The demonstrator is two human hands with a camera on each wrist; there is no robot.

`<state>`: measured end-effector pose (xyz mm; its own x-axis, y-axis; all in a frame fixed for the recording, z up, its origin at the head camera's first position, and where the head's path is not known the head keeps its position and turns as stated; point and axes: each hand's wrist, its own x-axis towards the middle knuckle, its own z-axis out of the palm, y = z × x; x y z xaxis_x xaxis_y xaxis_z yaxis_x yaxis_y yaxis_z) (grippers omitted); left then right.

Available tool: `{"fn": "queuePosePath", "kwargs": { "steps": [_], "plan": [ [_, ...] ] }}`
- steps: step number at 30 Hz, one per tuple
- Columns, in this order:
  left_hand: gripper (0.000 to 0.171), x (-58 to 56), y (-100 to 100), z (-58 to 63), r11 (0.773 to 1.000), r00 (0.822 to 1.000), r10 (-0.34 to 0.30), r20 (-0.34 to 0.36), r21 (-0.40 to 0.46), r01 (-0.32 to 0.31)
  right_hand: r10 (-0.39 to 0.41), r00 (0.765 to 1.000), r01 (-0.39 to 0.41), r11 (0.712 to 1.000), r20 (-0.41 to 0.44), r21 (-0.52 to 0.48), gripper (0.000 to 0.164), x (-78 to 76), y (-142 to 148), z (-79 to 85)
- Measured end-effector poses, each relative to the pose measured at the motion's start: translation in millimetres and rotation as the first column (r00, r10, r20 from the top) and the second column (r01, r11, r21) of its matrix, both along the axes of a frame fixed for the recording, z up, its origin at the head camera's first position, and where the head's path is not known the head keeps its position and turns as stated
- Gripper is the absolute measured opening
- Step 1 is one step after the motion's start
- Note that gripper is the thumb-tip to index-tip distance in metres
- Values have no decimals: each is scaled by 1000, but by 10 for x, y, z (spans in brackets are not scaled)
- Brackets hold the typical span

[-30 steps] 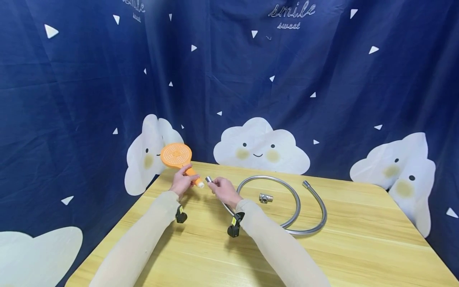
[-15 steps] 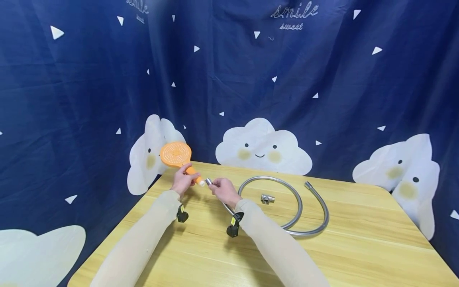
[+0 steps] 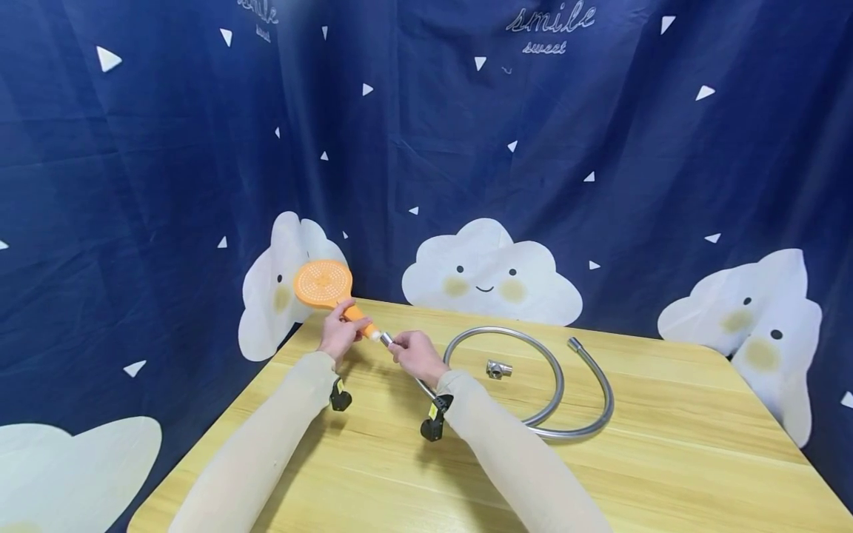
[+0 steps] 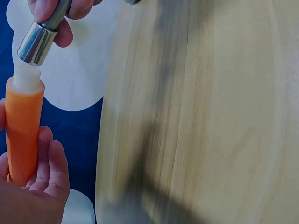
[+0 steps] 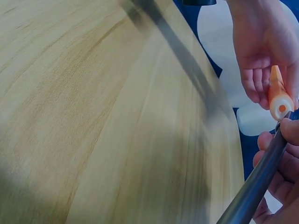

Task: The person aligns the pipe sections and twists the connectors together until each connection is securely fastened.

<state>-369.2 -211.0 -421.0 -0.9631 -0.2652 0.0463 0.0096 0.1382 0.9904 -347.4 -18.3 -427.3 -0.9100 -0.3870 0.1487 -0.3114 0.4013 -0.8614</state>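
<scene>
My left hand (image 3: 338,333) grips the handle of an orange shower head (image 3: 323,284), whose round, perforated face is turned up. A white threaded end (image 4: 27,78) sticks out of the handle. Just below my thumb and fingers, my right hand (image 3: 418,354) pinches the grey shower hose (image 5: 257,179) near its end. The hose's shiny metal nut (image 4: 36,44) meets the tip of the white end at a slight tilt; whether any thread has caught cannot be seen. Both are held above the table.
The rest of the hose loops across the wooden table (image 3: 666,414), its other metal end (image 3: 574,343) lying to the right. Inside the loop sits a small chrome tee valve (image 3: 498,369). A dark blue curtain (image 3: 426,133) with clouds stands behind and at the sides.
The gap between the shower head's white end and the hose nut has closed; they now meet. The shower head has shifted slightly up, while the loop and valve stay put on the table.
</scene>
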Motion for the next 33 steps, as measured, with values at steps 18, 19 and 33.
{"fn": "queuePosePath", "kwargs": {
  "steps": [18,19,33],
  "plan": [
    [68,23,108,42,1000,997,-5,-75,-19,4,-13,1000,13,1000,4,22,22,3,13,1],
    [68,27,116,45,1000,997,-5,-76,-22,3,-14,1000,14,1000,5,19,22,3,12,3],
    [68,13,178,17,997,993,28,-113,-64,-36,-50,999,51,998,17,-37,23,-32,3,-31]
  ]
}}
